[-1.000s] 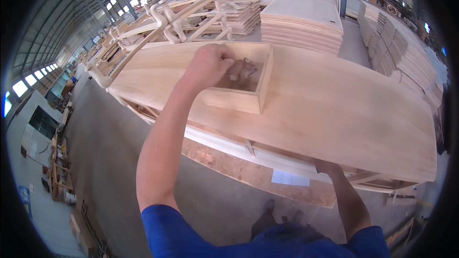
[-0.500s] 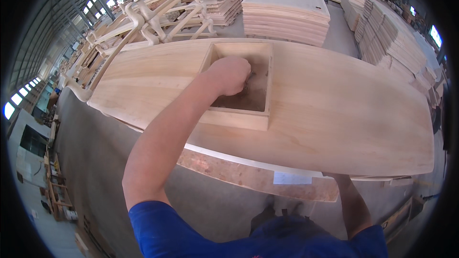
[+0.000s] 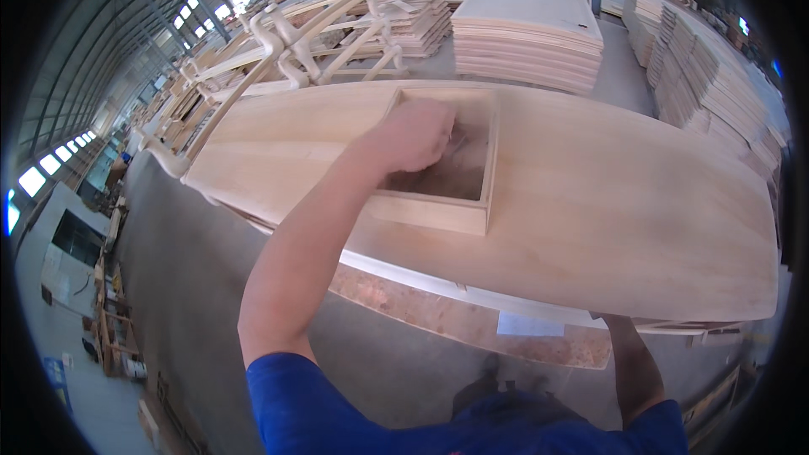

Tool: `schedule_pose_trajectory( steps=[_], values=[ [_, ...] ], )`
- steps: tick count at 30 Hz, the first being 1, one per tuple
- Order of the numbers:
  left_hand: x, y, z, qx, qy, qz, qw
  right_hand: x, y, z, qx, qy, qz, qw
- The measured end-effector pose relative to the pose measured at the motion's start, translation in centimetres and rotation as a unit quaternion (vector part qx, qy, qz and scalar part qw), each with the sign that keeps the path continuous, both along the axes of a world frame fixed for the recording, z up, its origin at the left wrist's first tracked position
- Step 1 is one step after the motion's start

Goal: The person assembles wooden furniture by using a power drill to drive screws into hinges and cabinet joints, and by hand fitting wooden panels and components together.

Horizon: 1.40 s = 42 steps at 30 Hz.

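My left hand (image 3: pixel 417 135) reaches over a shallow wooden box (image 3: pixel 438 214), its fingers curled closed above the inside. Something thin and blurred shows by the fingertips, too unclear to name. Dark, small contents lie at the bottom of the box, partly hidden by the hand. The box rests on a wide pale wooden panel (image 3: pixel 624 194) with rounded corners. At the panel's near edge, right of the middle, is my right hand (image 3: pixel 613 322). Its fingers are hidden at or under that edge.
Below the panel's near edge runs a brownish board (image 3: pixel 404 307) bearing a white paper sheet (image 3: pixel 529 323). Curved wooden frames (image 3: pixel 291 46) stand at the far left. Stacked panels (image 3: pixel 527 42) sit behind, with more stacks (image 3: pixel 716 76) at the right.
The whole view has shifted, so the panel and box appear farther right and slightly lower. My left hand stays closed over the box; my right hand stays at the panel's near edge.
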State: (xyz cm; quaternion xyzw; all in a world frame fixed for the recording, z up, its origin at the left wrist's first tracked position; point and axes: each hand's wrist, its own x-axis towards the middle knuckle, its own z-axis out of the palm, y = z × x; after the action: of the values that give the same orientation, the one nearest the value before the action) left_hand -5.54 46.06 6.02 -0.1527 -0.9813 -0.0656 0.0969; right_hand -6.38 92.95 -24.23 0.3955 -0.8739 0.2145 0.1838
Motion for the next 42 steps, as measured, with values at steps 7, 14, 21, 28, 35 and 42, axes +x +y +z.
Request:
schedule_pose_trajectory(
  steps=[7,14,21,28,35,42],
  values=[
    [8.8,3.4,2.4,0.402,0.091,0.095,0.906,3.4,0.5,4.8,0.109,-0.13,0.046,0.984],
    [11.9,2.8,-4.6,0.481,0.343,0.186,0.785,7.5,3.0,5.5,0.031,-0.31,0.035,0.95],
    [15.7,8.1,-5.6,0.356,0.401,0.304,0.788,11.7,7.9,8.9,-0.022,-0.491,0.041,0.87],
    [6.6,8.2,2.8,0.221,-0.071,0.21,0.95,14.8,9.6,8.0,-0.111,-0.526,0.114,0.836],
    [-0.6,2.2,-1.8,-0.029,-0.231,0.031,0.972,16.6,6.1,9.1,-0.228,-0.575,0.238,0.748],
    [-2.5,3.0,-2.6,-0.064,-0.27,-0.043,0.96,17.9,4.9,8.4,-0.229,-0.507,0.199,0.807]
  ],
)
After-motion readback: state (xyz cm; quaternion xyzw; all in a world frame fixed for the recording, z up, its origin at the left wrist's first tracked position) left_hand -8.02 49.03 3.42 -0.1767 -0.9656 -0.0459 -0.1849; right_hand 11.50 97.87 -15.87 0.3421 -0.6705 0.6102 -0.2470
